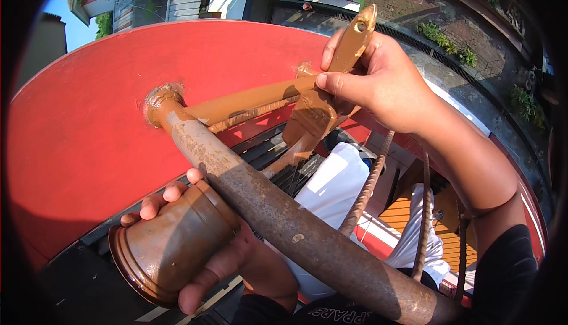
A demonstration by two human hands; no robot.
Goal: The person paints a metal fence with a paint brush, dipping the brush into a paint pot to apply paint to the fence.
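My right hand (386, 85) grips the brown-coated handle (353, 45) of a paintbrush, its hanging hole at the top end. Below the fingers, the brush head (313, 110) is thick with brown paint and points down beside a thin bar (286, 158) that is partly coated. My left hand (230, 254) holds a paint-smeared can (177, 240) tilted on its side, with its wider rim at the lower left. A thick steel pipe (266, 205) passes beside the can; most of it is bare and rusty. The crosspiece pipe (253, 101) behind it is coated brown.
A curved red wall (88, 125) carries the pipe joint (164, 103). Ribbed steel rods (368, 183) run below the thick pipe. White-trousered legs (333, 183) show underneath, above a slatted wooden surface (404, 212). A paved yard (448, 32) with plants lies far below.
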